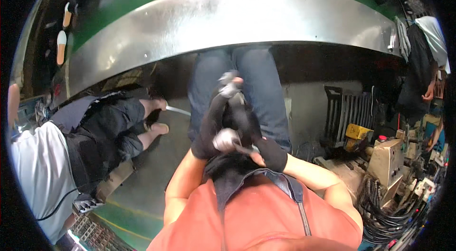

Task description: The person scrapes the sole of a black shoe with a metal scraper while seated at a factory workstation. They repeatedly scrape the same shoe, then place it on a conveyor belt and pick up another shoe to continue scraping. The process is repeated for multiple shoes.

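Both my hands are together over my lap, above dark trousers (263, 75), and motion blurs them. My left hand (229, 87), in a dark covering with pale grey fingertips, is closed against a black item (241, 118) whose kind I cannot make out. Lower and nearer my body, my right hand (266, 153), also darkly covered, is closed with bare skin showing at a fingertip. A thin strip-like piece (244, 149) shows at its fingers, beside a smeared whitish lump (227, 141). What the right hand grips is unclear.
A shiny metal bench (228, 16) curves across in front of me. At left sits a co-worker (95, 132); pale-soled shoes (61, 47) lie beyond. At right are a black slatted crate (354, 111), a yellow box (357, 136), a machine (387, 161) with cables, and another person (418, 70).
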Tool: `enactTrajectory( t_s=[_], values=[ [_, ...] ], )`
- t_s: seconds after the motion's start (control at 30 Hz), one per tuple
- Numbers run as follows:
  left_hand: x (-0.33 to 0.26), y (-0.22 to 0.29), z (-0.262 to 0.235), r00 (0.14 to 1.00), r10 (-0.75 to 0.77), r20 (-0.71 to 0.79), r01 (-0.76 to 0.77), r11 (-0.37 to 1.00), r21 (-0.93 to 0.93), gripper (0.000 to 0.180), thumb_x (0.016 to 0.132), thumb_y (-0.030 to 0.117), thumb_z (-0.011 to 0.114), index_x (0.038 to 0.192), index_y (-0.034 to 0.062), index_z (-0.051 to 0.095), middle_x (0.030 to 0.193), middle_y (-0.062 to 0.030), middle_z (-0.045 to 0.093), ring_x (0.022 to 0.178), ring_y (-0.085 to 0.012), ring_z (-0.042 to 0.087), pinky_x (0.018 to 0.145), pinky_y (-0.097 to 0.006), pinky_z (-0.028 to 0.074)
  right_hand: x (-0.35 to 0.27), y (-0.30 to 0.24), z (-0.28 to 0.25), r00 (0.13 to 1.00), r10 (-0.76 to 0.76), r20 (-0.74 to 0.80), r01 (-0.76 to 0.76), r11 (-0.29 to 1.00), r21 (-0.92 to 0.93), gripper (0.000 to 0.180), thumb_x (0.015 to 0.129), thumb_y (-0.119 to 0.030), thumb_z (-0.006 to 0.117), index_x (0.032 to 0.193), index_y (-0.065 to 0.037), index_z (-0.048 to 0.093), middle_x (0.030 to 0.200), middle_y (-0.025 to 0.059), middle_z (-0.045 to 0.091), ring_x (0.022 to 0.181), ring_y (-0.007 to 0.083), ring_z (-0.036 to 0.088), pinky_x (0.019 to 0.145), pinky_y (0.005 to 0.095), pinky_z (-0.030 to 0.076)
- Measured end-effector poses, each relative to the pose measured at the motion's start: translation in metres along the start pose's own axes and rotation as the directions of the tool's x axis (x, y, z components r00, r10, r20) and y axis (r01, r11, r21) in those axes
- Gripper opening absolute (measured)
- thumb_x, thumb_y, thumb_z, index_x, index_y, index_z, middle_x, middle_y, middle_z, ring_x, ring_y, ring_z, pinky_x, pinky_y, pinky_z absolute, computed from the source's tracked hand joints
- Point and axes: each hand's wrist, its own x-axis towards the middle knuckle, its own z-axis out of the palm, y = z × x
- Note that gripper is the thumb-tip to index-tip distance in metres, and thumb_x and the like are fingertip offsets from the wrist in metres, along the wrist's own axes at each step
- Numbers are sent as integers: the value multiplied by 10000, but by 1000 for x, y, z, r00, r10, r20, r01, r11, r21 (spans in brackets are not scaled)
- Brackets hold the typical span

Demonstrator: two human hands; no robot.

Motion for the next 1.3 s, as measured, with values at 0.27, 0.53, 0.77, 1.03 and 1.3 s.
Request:
enactTrajectory(
  t_s=[0.27,0.53,0.77,1.03,1.3],
  values=[
    [-67,17,20,971,-238,-4,236,963,129,1195,589,570,826,1466,15,233,1504,-243,242,1423,-391,184,1148,-505,131,-33,10,-20,944,-149,294,161,987,-17,351,825,-228,582,1136,-67,604,1084,147,596,977,331,588,850,413,483],
    [-44,-98,-16,977,-24,-212,48,993,108,643,929,323,586,1438,42,311,1363,-138,466,1211,-242,497,1019,-401,407,56,-45,-63,946,136,296,-127,991,-47,187,927,-228,571,951,-44,594,788,118,566,693,277,569,643,385,468],
    [-13,-43,11,879,-311,-363,460,755,468,470,944,251,535,1333,0,452,1171,-243,608,1075,-346,617,888,-379,480,104,-16,-87,633,664,397,-772,509,381,530,1005,-523,319,990,-56,568,625,14,512,513,84,489,509,256,429],
    [-53,-53,43,854,-354,-382,444,878,177,689,846,197,698,1380,-79,362,1321,-238,517,1197,-306,545,1026,-384,424,131,5,-138,670,528,522,-523,835,-172,447,973,-452,497,937,-38,662,754,3,614,753,97,581,654,315,466],
    [-69,-82,47,942,-92,-323,298,671,679,674,887,347,655,1339,-80,393,1199,-188,576,1067,-297,600,887,-355,496,105,20,-103,876,336,346,-24,747,-665,402,924,-400,529,806,-35,650,666,197,617,597,380,616,554,449,489]
  ],
)
